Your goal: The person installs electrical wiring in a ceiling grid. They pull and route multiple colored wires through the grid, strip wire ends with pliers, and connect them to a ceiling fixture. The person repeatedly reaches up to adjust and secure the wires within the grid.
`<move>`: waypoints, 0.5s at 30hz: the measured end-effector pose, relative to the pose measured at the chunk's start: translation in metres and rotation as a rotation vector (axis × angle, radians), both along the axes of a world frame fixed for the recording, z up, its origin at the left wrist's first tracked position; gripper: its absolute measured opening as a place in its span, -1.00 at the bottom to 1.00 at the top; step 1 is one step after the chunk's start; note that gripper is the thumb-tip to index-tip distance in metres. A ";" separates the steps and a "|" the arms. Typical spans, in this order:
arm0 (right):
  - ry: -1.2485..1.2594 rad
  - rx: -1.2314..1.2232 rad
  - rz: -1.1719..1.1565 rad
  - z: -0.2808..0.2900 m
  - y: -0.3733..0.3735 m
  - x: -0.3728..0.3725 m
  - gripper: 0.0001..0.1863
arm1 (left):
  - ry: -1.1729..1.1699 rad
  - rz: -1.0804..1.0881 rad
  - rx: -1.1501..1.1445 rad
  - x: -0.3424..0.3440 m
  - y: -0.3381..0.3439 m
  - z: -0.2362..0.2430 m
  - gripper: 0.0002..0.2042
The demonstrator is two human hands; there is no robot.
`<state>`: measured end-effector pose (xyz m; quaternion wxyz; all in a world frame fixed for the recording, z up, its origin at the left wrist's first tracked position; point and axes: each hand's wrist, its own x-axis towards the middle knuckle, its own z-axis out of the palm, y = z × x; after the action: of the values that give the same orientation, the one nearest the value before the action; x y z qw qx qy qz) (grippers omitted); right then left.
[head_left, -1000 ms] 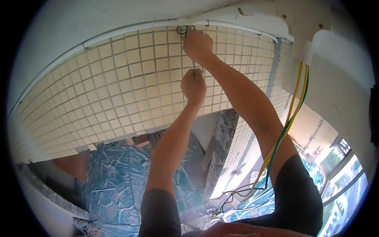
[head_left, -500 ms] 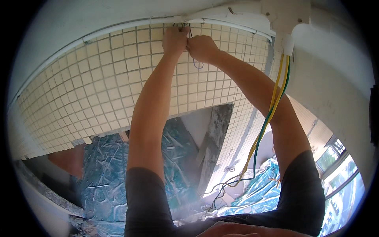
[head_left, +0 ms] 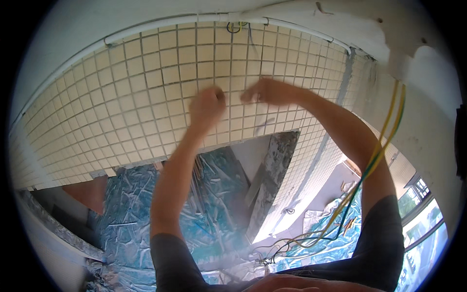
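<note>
Wires (head_left: 233, 32) are exposed at the white conduit (head_left: 170, 22); below it, left hand (head_left: 207, 107) and right hand (head_left: 273, 91) are curled, any held contents indiscernible.

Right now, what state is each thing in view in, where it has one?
Left hand: raised, fingers curled, blurred; grip unclear.
Right hand: raised, fingers bent, blurred; grip unclear.
White conduit: mounted along the top of the tiled wall.
Dark wires: exposed below the conduit, one looped.
Yellow and green wires: hanging slack, bunched.
Blue-green sheeting: spread out, wrinkled.
</note>
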<state>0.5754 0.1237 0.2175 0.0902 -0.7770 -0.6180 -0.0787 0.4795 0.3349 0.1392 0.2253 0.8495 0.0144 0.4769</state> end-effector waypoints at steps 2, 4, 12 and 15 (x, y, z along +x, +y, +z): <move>0.519 0.714 -0.046 0.037 0.030 -0.004 -0.74 | -0.474 0.108 0.164 0.008 0.021 0.050 -0.91; 0.462 1.002 -0.101 0.063 0.055 -0.003 -0.70 | -0.704 0.131 0.300 0.027 0.035 0.096 -0.93; -0.505 1.343 -0.404 0.066 0.115 0.047 -0.73 | -0.671 0.187 0.887 0.064 0.038 0.111 -0.73; -0.166 1.170 -0.514 0.070 0.108 0.021 -0.71 | -0.671 0.181 0.828 0.062 0.047 0.108 -0.69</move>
<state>0.5961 0.2322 0.2878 0.4292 -0.7142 -0.2719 -0.4814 0.5412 0.3818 0.2468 -0.1779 0.6635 -0.1743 0.7055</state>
